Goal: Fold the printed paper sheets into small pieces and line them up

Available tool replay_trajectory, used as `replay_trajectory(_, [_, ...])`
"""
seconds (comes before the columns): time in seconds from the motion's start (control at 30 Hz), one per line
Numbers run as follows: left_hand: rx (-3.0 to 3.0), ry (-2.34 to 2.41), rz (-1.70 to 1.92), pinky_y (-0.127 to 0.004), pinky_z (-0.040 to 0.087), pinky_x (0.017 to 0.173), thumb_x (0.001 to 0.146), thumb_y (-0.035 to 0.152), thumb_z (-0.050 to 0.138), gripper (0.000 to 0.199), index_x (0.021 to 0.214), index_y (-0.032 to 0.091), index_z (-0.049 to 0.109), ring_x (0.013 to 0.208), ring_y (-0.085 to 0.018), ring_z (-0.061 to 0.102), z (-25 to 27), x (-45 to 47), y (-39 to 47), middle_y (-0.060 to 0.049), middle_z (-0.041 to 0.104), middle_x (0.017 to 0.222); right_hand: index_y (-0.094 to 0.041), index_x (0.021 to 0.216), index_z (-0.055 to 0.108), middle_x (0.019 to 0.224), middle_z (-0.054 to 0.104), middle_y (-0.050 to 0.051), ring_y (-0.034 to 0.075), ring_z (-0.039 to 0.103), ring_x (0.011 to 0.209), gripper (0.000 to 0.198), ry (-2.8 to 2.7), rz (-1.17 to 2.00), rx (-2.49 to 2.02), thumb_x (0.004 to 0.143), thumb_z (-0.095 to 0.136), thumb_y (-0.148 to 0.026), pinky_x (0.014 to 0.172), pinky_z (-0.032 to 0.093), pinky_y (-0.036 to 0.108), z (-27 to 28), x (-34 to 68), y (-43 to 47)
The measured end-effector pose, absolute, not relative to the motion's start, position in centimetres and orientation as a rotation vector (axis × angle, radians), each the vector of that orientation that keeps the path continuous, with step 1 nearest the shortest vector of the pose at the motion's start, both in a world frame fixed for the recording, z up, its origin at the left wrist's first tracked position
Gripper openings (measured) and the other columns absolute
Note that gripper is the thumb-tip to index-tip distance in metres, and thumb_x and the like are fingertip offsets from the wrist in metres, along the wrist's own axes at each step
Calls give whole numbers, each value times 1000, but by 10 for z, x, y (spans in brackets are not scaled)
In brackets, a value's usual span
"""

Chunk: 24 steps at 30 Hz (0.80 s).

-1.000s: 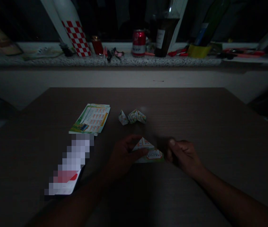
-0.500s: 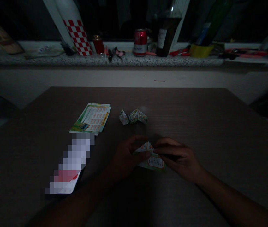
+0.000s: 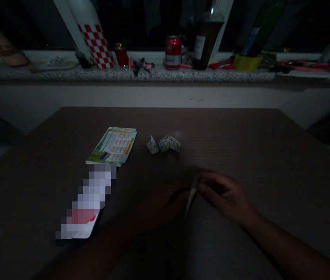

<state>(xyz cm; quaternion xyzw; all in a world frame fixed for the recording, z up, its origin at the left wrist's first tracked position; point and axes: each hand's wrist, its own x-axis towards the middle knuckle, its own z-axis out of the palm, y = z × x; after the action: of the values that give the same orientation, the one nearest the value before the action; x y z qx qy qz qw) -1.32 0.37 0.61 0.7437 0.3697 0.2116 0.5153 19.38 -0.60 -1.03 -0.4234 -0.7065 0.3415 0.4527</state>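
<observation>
Between my hands, a folded piece of printed paper (image 3: 192, 194) is turned nearly edge-on, so little of its face shows. My right hand (image 3: 226, 194) pinches its upper right side between thumb and fingers. From the other side, my left hand (image 3: 165, 202) grips the paper too, its fingertips dark and partly hidden. Farther back on the table lie small folded paper pieces: a single one (image 3: 152, 145) at left and a joined-looking pair (image 3: 170, 144) beside it. A stack of printed calendar sheets (image 3: 114, 146) rests to the left.
A phone (image 3: 83, 229), its screen blurred out, lies on the brown table (image 3: 240, 132) below the stack. On the granite windowsill (image 3: 153, 76) behind stand a checkered bottle (image 3: 99, 48), a red can (image 3: 172, 52), a dark bottle (image 3: 205, 42) and a yellow holder (image 3: 248, 62).
The paper has turned from facing me to nearly edge-on. My left hand has shifted slightly down and right; my right hand has moved a little to the right.
</observation>
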Motion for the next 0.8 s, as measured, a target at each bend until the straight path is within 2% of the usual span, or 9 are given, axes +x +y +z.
replay_trajectory(0.07, [1760, 877, 551, -26, 49, 74, 91, 30, 50, 25, 111, 19, 61, 86, -18, 64, 4, -13, 3, -4, 69, 97, -22, 104, 67, 95, 72, 6, 18, 68, 87, 17, -1779, 823, -1047, 89, 59, -21, 75, 55, 28, -9, 194, -6])
replay_trajectory(0.13, [1748, 905, 651, -29, 50, 83, 84, 27, 62, 42, 125, 22, 52, 98, -20, 63, 2, -13, 3, -5, 66, 111, -22, 106, 68, 94, 71, 5, 17, 67, 85, 20, -1825, 839, -1024, 91, 55, -20, 71, 54, 26, -8, 194, -4])
replay_trajectory(0.2, [1795, 961, 730, -32, 49, 87, 78, 25, 68, 55, 129, 23, 47, 104, -22, 62, 0, -14, 2, -7, 64, 117, -23, 107, 68, 91, 70, 5, 16, 66, 83, 21, -1854, 876, -1008, 92, 53, -20, 68, 53, 25, -8, 194, -2])
replay_trajectory(0.4, [2131, 952, 677, -32, 49, 76, 79, 27, 67, 23, 100, 19, 64, 82, -19, 64, -4, -18, 4, -5, 70, 92, -22, 107, 67, 97, 70, 5, 17, 67, 87, 19, -1876, 866, -1028, 91, 56, -22, 74, 54, 28, -14, 193, 1])
replay_trajectory(0.6, [2230, 1103, 727, -33, 49, 77, 79, 30, 66, 20, 96, 19, 67, 82, -20, 66, -5, -20, 8, -5, 72, 91, -22, 111, 64, 110, 66, 10, 22, 63, 103, 22, -1898, 726, -1070, 90, 57, -23, 87, 53, 36, -14, 196, 3])
replay_trajectory(0.7, [2305, 1175, 689, -32, 49, 76, 82, 33, 64, 20, 95, 18, 67, 81, -20, 67, -5, -23, 10, -6, 73, 91, -21, 112, 64, 110, 65, 10, 23, 62, 103, 26, -1950, 653, -1060, 86, 63, -24, 88, 52, 38, -12, 200, 3])
replay_trajectory(0.8, [2425, 1179, 620, -29, 47, 68, 85, 33, 60, 18, 94, 18, 66, 74, -19, 66, -5, -25, 11, -4, 72, 84, -20, 108, 65, 105, 67, 9, 23, 62, 99, 30, -2077, 631, -1022, 79, 71, -25, 84, 52, 38, -12, 204, 2])
